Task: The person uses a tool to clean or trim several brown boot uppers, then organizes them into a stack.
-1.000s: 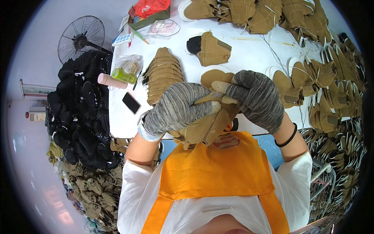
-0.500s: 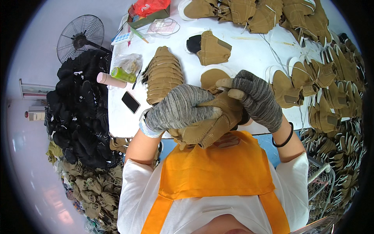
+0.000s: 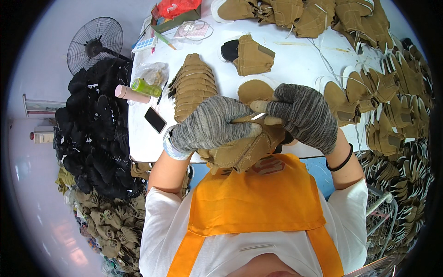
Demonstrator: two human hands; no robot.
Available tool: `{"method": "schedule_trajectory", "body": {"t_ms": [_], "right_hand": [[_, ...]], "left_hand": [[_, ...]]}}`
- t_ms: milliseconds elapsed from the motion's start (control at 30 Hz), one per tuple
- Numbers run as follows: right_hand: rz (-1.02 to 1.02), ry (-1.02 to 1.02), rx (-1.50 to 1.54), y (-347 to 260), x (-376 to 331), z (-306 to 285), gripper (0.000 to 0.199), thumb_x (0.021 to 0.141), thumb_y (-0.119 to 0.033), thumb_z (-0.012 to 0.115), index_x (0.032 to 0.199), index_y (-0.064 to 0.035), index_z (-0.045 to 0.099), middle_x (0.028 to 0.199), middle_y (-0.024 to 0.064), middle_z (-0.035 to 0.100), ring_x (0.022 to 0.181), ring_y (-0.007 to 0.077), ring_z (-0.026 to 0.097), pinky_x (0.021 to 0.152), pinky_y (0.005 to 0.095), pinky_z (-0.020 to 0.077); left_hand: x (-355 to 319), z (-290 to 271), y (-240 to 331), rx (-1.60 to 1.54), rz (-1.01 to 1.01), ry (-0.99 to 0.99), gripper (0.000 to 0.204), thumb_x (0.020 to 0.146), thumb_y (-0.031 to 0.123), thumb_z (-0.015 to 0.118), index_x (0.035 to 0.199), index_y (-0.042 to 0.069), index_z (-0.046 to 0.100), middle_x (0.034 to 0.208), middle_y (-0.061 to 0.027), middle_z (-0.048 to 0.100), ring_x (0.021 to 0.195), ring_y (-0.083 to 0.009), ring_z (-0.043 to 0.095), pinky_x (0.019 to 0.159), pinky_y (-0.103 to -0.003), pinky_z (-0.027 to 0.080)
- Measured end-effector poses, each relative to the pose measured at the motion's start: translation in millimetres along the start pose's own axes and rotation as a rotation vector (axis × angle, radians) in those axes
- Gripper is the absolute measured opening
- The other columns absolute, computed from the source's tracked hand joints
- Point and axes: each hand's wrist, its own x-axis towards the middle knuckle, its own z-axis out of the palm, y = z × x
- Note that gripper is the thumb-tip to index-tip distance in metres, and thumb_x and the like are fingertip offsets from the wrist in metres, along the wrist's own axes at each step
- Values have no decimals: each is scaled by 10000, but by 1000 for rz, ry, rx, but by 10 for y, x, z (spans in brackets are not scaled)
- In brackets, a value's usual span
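Observation:
A tan shoe upper [image 3: 242, 152] with stitched seams is held up at the table's near edge, in front of my chest. My left hand [image 3: 212, 123], in a grey knit glove, grips it with the thumb lying along its top. My right hand [image 3: 307, 115], gloved alike, pinches its upper edge between thumb and fingers. A small white strip [image 3: 258, 116] shows at that pinch; I cannot tell whether it is a tool or part of the upper. Just beyond lies a tan piece with a white rim [image 3: 256, 91].
A stack of tan uppers [image 3: 196, 83] and a phone [image 3: 155, 120] lie left on the white table [image 3: 286, 55], near a pink bottle [image 3: 132, 93]. More shoe pieces [image 3: 295, 18] line the far edge and right side. Black uppers [image 3: 99, 124] are heaped left, below a fan [image 3: 94, 46].
My right hand has shifted slightly left along the upper's edge, closer to my left thumb. The white strip now shows more clearly. The upper has tilted a little.

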Motion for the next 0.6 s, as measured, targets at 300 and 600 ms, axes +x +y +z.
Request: {"method": "schedule_trajectory", "body": {"t_ms": [300,600], "right_hand": [[-187,81,-291,17,13,19,398,697,-163,699,1092,-211,680,916,63,620,767,239,623,620,332,514],[-158,173,35,191,-51,214,399,672,-180,720,1066,-135,675,997,72,628,836,251,622,734,341,530]], "left_hand": [[28,10,-18,65,108,30,353,822,353,687,1018,59,681,817,-172,656,760,-323,643,695,-363,516],[52,11,-67,123,126,-18,338,811,345,695,980,53,679,815,-164,655,769,-324,645,699,-362,517]]}}
